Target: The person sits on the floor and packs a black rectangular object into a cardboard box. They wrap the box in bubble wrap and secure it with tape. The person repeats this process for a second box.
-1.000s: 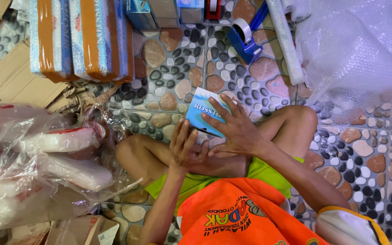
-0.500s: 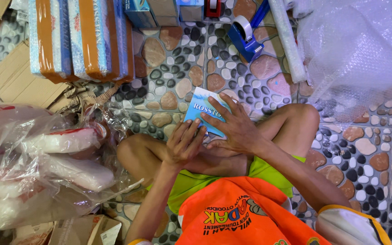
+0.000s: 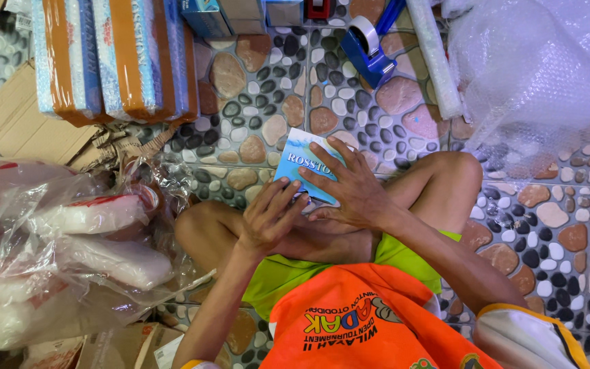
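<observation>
I sit cross-legged on a pebble-patterned floor (image 3: 254,109). A small light-blue box (image 3: 300,162) rests on my crossed legs. My right hand (image 3: 349,188) lies over its right side, fingers spread across the top. My left hand (image 3: 271,215) touches its lower left edge with bent fingers. Part of the box is hidden under both hands.
Stacked orange and blue wrapped packs (image 3: 117,58) stand at the upper left, flattened cardboard (image 3: 25,126) beside them. Clear plastic bags holding white rolls (image 3: 56,253) fill the left. A blue tape dispenser (image 3: 367,48), a thin roll (image 3: 435,58) and bubble wrap (image 3: 541,75) lie at the upper right.
My left hand has slid up from my lap to the box's lower left edge. The right hand has stayed on the box.
</observation>
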